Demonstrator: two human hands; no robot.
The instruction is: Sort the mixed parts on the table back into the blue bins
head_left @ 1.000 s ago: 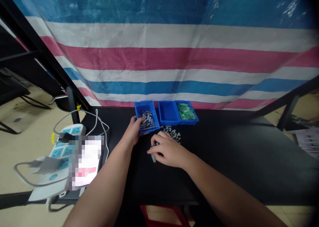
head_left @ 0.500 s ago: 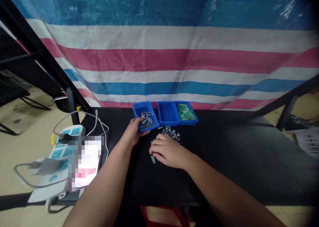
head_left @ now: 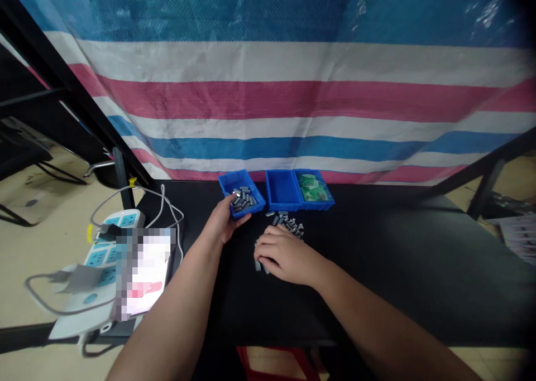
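My left hand grips the near left corner of a blue plastic bin, thumb over the rim and fingers beneath. Several grey metal cylinders lie inside that bin. On the black table my right hand rests over a loose pile of small metal parts, its fingers curled downward. Screws show beyond its knuckles, and a few cylinders peek out beside the fingertips. Whatever sits under the palm is hidden, so I cannot make out what the fingers hold.
A second blue bin with a bare floor stands right of the first. Beside it, another blue bin holds green-and-clear packets. At the left lie a power strip, cables and a lit phone. A striped sheet hangs behind the table.
The held bin has shifted slightly left and turned a little, with my left hand on it. My right hand has moved a touch right over the pile, among the cylinders.
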